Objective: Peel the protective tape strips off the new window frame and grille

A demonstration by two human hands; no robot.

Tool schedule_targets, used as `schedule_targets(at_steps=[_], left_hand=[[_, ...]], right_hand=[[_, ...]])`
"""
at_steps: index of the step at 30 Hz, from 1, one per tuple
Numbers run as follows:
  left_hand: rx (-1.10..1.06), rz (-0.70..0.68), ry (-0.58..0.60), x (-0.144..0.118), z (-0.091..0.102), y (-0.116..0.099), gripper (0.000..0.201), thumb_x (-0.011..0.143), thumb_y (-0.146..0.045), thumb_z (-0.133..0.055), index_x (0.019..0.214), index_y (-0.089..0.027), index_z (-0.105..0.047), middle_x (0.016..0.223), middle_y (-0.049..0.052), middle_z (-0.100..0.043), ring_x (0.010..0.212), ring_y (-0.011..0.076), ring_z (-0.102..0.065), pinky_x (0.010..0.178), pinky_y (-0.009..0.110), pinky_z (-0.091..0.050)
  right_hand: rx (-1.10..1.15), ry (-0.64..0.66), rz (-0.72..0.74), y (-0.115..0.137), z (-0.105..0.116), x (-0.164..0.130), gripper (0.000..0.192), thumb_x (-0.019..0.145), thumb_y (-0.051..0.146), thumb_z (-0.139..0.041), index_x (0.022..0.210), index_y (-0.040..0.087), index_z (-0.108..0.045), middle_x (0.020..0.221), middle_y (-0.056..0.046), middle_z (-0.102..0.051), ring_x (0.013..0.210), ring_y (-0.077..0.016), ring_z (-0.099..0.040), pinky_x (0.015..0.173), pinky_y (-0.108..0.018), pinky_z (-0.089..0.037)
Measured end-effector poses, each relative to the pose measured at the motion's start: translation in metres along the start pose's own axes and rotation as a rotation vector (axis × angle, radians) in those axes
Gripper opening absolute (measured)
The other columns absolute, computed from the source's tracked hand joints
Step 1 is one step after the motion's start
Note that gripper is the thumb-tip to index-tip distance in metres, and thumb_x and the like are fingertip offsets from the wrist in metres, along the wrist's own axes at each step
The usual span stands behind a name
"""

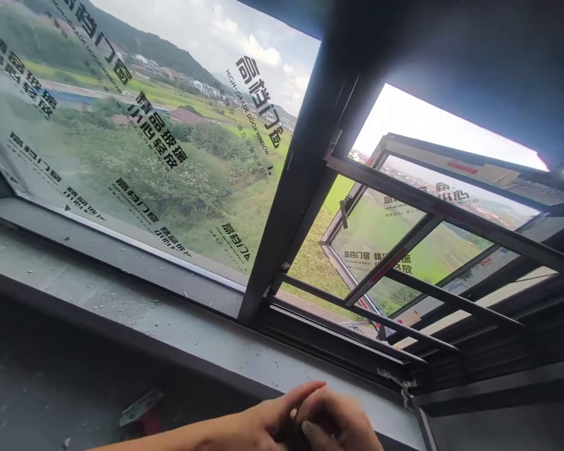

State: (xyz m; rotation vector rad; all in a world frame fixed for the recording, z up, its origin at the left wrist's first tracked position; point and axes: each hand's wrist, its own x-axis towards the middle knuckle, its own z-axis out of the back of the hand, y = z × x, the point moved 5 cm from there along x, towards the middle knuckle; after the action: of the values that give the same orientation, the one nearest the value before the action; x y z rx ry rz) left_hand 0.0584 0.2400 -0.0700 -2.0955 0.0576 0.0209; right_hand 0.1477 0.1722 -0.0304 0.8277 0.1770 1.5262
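My left hand [267,421] comes in from the lower left with its bare forearm along the bottom edge. My right hand [343,421] is pressed against it, fingers curled, at the bottom centre. Something small and dark lies between the two hands, but I cannot make out what it is or which hand grips it. Both hands hover just in front of the grey window sill [122,300], below the dark frame mullion [301,175].
A fixed glass pane [122,125] covered in printed protective film fills the left. To the right a casement sash [427,219] stands swung outward, with dark guard bars [404,257] across the opening. A metal hinge stay [397,379] sits by my hands. A red-and-metal object [141,410] lies lower left.
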Motion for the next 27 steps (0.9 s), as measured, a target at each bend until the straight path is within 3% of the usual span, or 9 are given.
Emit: schedule_targets(at_steps=[3,5,7,10,12,15,19,24,27], left_hand=[[-0.216,0.127,-0.244,-0.007,0.02,0.002,0.06,0.056,-0.02,-0.059,0.116,-0.019,-0.051,0.076,0.0,-0.064,0.07,0.0128,-0.058,0.07,0.024,-0.044],[-0.213,0.162,-0.396,-0.01,0.036,0.004,0.04,0.056,-0.021,-0.053,0.096,-0.017,-0.056,0.057,-0.004,-0.055,0.054,0.0094,-0.05,0.058,0.021,-0.039],[-0.164,0.171,-0.481,-0.013,0.047,0.005,0.026,0.058,-0.022,-0.051,0.083,-0.017,-0.054,0.051,-0.006,-0.046,0.048,0.0076,-0.042,0.052,0.02,-0.034],[-0.108,0.214,-0.534,-0.017,0.056,0.012,0.022,0.062,-0.021,-0.048,0.083,-0.019,-0.053,0.054,-0.007,-0.042,0.047,0.0063,-0.036,0.049,0.019,-0.029],[-0.042,0.202,-0.56,-0.019,0.061,0.014,0.024,0.064,-0.023,-0.05,0.088,-0.018,-0.054,0.059,-0.006,-0.044,0.05,0.0058,-0.036,0.049,0.019,-0.026],[0.084,0.122,-0.57,-0.019,0.067,0.013,0.035,0.068,-0.042,-0.059,0.091,-0.015,-0.056,0.062,-0.006,-0.044,0.055,0.0055,-0.035,0.05,0.019,-0.023],[0.144,0.171,-0.564,-0.017,0.072,0.019,0.057,0.063,-0.068,-0.056,0.08,-0.014,-0.057,0.055,-0.007,-0.039,0.046,0.0047,-0.026,0.045,0.021,-0.015],[0.135,0.222,-0.544,-0.014,0.075,0.03,0.048,0.058,-0.059,-0.065,0.077,-0.017,-0.053,0.05,-0.008,-0.039,0.042,0.0052,-0.029,0.042,0.019,-0.019],[0.186,0.239,-0.535,-0.014,0.075,0.033,0.039,0.062,-0.052,-0.063,0.078,-0.018,-0.054,0.045,-0.01,-0.032,0.038,0.0053,-0.027,0.039,0.019,-0.019]], right_hand=[[-0.025,-0.182,0.006,-0.015,0.002,0.022,0.005,0.08,0.028,-0.053,0.078,0.025,-0.056,0.073,0.0,-0.062,0.058,-0.0122,-0.057,0.051,-0.023,-0.048],[0.068,-0.156,-0.087,-0.036,0.004,0.031,0.015,0.075,0.041,-0.059,0.075,0.026,-0.057,0.066,0.002,-0.06,0.05,-0.0135,-0.052,0.042,-0.025,-0.043],[0.163,-0.187,-0.27,-0.068,0.015,0.036,0.025,0.077,0.049,-0.056,0.075,0.025,-0.058,0.055,0.003,-0.055,0.044,-0.0136,-0.048,0.037,-0.025,-0.038],[-0.135,-0.509,-0.419,-0.11,0.052,0.037,0.029,0.086,0.046,-0.046,0.079,0.02,-0.058,0.057,0.001,-0.056,0.052,-0.0147,-0.053,0.051,-0.027,-0.043],[-0.491,-0.601,-0.328,-0.124,0.068,0.042,0.026,0.084,0.043,-0.052,0.077,0.018,-0.057,0.064,-0.001,-0.059,0.058,-0.0153,-0.056,0.058,-0.027,-0.043],[-0.813,-0.56,-0.162,-0.135,0.069,0.051,0.022,0.082,0.038,-0.057,0.076,0.017,-0.057,0.065,-0.001,-0.059,0.06,-0.0142,-0.056,0.057,-0.025,-0.039],[-0.963,-0.561,0.006,-0.137,0.062,0.056,0.017,0.084,0.031,-0.055,0.077,0.017,-0.058,0.064,0.001,-0.058,0.058,-0.0111,-0.055,0.057,-0.023,-0.037],[-1.164,-0.601,0.038,-0.137,0.059,0.055,0.011,0.082,0.026,-0.055,0.077,0.016,-0.057,0.065,0.001,-0.055,0.059,-0.0117,-0.053,0.057,-0.023,-0.037],[-1.097,-0.59,0.08,-0.138,0.06,0.054,0.007,0.083,0.019,-0.053,0.078,0.016,-0.057,0.065,0.001,-0.055,0.06,-0.011,-0.053,0.059,-0.022,-0.038]])
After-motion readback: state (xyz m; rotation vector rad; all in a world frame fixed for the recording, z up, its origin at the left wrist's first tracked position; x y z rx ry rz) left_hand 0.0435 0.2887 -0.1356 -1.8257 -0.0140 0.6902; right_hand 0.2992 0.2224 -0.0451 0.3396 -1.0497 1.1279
